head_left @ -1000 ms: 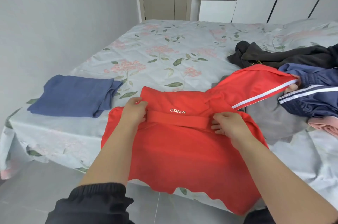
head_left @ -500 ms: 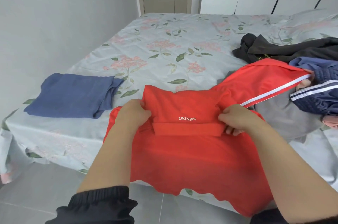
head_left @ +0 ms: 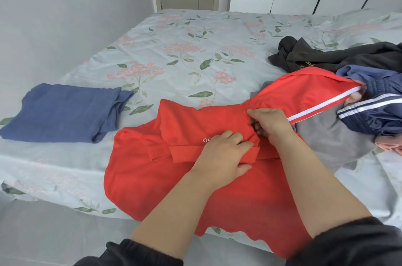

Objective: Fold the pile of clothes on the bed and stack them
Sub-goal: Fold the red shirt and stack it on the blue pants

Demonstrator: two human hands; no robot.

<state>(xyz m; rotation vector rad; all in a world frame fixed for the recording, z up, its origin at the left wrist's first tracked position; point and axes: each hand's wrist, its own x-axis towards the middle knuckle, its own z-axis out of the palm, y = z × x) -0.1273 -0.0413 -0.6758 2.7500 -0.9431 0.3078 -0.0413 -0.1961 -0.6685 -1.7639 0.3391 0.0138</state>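
Red shirt (head_left: 195, 178) lies spread at the near edge of the bed (head_left: 195, 48), its hem hanging over the side toward the person; both hands work at its collar end, close together.

The left hand (head_left: 224, 152) lies palm-down across the collar band (head_left: 187, 153), fingers mostly straight and a little spread, pressing the cloth flat; it seems placed there as an anchor, so the body of the shirt does not slide while the other hand works; whether the thumb hooks under the band I cannot tell.

Just beyond and to the right of that pressing hand, the right hand (head_left: 269, 124) has its fingers curled, pinching a gather of red fabric at the shoulder; from that pinch the striped sleeve (head_left: 304, 96) runs away to the right, its far end draped on the unfolded pile (head_left: 359, 59); the pinch looks meant to draw the sleeve in over the body.

Both forearms reach forward; the left wrist angles toward the right hand, so the hands nearly meet.

Well to the left of the pressing hand a folded blue garment (head_left: 63, 111) lies on the bed, likely the start of the stack.
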